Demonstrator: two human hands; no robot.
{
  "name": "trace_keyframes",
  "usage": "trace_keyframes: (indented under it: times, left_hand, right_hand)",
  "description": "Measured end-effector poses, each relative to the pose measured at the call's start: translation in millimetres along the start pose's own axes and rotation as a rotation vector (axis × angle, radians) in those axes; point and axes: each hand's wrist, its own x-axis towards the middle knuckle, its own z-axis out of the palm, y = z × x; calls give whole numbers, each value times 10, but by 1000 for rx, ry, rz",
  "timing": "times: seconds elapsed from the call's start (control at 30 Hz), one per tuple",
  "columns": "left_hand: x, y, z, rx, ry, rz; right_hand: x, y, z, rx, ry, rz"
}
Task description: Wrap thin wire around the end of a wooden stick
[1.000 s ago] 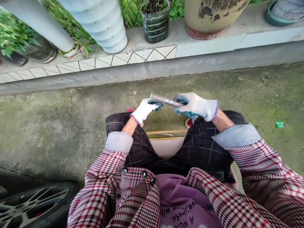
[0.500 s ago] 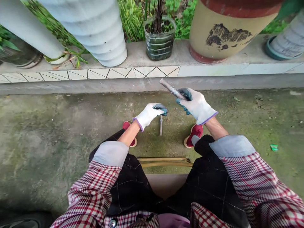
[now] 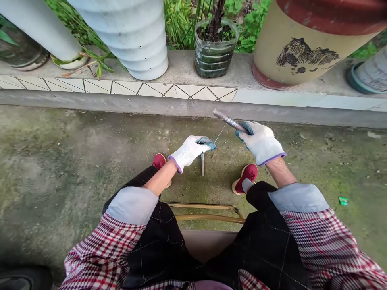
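Greenish concrete [image 3: 90, 161] spreads beneath us as our left grip [image 3: 193, 149] pinches a thin wire [image 3: 221, 131] that runs across to the coil [image 3: 231, 122] wound around a dull grey rod [image 3: 220, 115], which our right grip [image 3: 260, 141] clasps by its nearer end.

Rod [image 3: 220, 115] looks dull and matt, but the wire [image 3: 231, 122] wound round it is shiny metal. Gloves [image 3: 262, 141] by the rod are knit cloth, partly rubbery-looking. Rough concrete floor [image 3: 90, 161] below it, clear ridged plastic planter [image 3: 213, 60] beyond it.
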Motion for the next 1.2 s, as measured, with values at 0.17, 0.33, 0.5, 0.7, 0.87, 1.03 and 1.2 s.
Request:
trace_keyframes:
  times: [0.17,0.33,0.5,0.7,0.87,1.03,1.2]
  left_hand:
    - [10,7,47,-42,-18,1]
    - [92,-126,17,-77,-70,1]
    - [141,-140,-159,49,7,26]
    - [-15,12,-279,406,-92,93]
    - [-35,-27,-196,360,-78,67]
    - [2,-86,-56,70,-79,5]
    - [21,-134,12,-132,-85,14]
  right_hand:
    - [-57,-99,33,121,-19,38]
    - [-244,-274,-73,845,-367,95]
    - [-385,-260,-154,683,-902,-40]
    - [-336,-184,119,-33,-926,-214]
    - [-128,-129,264,-334,-621,-78]
    - [-119,-175,155,101,-421,111]
    - [-280,-297,-26,841,-427,197]
